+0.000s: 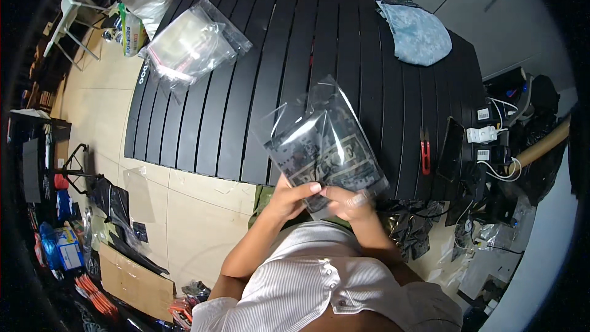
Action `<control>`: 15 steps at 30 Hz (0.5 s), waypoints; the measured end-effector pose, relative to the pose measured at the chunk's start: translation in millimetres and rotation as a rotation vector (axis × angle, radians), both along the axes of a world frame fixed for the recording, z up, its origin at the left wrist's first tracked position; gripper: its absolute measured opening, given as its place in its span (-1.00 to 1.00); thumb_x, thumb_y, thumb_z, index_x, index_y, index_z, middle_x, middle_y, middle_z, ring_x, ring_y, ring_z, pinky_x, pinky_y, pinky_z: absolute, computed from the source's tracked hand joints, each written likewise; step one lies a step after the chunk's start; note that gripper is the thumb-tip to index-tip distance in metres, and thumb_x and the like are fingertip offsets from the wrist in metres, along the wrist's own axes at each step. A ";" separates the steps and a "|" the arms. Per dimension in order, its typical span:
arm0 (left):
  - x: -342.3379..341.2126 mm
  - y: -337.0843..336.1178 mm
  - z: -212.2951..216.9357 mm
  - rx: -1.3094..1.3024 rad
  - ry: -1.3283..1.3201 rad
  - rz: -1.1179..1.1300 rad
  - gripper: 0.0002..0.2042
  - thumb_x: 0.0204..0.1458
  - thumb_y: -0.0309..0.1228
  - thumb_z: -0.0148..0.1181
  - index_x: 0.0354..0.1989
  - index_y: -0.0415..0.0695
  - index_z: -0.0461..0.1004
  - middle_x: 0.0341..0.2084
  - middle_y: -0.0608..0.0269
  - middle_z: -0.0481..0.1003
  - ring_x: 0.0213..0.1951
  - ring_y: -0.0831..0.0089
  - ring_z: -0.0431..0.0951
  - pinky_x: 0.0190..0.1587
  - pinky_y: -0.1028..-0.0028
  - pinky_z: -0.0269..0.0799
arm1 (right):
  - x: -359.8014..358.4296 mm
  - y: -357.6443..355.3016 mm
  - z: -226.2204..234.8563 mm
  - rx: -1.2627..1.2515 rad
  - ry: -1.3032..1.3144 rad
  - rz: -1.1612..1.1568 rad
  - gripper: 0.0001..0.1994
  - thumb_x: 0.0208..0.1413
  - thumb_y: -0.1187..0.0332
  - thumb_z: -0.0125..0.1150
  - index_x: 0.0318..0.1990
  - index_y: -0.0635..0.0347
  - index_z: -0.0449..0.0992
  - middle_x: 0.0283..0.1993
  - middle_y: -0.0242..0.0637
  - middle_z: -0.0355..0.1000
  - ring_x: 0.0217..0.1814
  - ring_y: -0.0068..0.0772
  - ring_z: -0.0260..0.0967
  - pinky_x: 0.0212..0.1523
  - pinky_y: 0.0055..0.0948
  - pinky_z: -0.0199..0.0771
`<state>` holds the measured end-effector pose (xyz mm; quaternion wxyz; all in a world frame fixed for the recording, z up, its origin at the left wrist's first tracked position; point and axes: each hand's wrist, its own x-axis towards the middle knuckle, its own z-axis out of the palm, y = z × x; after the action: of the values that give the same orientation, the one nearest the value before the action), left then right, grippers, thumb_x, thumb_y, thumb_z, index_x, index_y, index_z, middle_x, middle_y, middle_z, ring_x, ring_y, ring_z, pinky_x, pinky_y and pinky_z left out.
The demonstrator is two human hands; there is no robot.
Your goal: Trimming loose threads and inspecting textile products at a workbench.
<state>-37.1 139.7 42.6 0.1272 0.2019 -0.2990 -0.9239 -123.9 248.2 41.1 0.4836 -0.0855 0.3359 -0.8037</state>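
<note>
Above the near edge of the table I hold a clear plastic bag with both hands. Inside it shows a flat, dark grey and black patterned piece, which looks like folded cloth. The bag's clear top end sticks out loosely toward the far side. My left hand grips its near edge, thumb lying on top and fingers hidden beneath. Close beside it, my right hand pinches the same edge and is slightly blurred. The two thumbs nearly meet at the middle.
On the black slatted table lie a pile of clear plastic bags at far left and light blue folded fabric at far right. Red-handled snips and a black phone-like slab rest near white chargers and cables.
</note>
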 end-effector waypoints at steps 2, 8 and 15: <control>7.9 -2.1 -13.5 0.122 0.078 0.043 -0.34 -0.18 -0.46 0.24 0.16 -0.23 0.09 0.00 0.03 0.30 0.04 0.19 0.33 0.12 0.24 0.23 | 0.6 -6.2 17.2 0.004 -0.062 0.012 -0.41 -0.26 0.80 -0.02 0.08 0.33 0.24 -0.03 -0.11 0.36 0.02 -0.21 0.33 0.06 -0.30 0.32; -3.0 -11.1 9.5 0.157 0.127 0.216 -0.41 -0.11 -0.35 0.18 0.12 -0.27 0.15 -0.07 -0.06 0.37 -0.03 0.10 0.41 0.06 0.15 0.31 | 11.4 -9.6 18.6 0.130 -0.209 0.013 -0.38 -0.28 0.80 -0.10 0.10 0.29 0.22 0.01 -0.07 0.33 0.08 -0.16 0.30 0.09 -0.26 0.31; 3.7 -1.0 0.7 0.237 0.149 0.112 -0.51 -0.13 -0.60 0.10 0.07 -0.26 0.20 -0.09 0.09 0.38 -0.04 0.28 0.41 0.04 0.33 0.32 | 8.0 -20.0 21.9 -0.134 -0.319 0.007 -0.48 -0.14 0.77 -0.10 0.07 0.26 0.18 0.00 -0.07 0.28 0.08 -0.10 0.28 0.14 -0.16 0.29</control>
<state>-33.4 138.7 43.3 0.1759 0.1627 -0.1657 -0.9566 -115.9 228.2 63.0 0.5268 0.0098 0.2002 -0.8261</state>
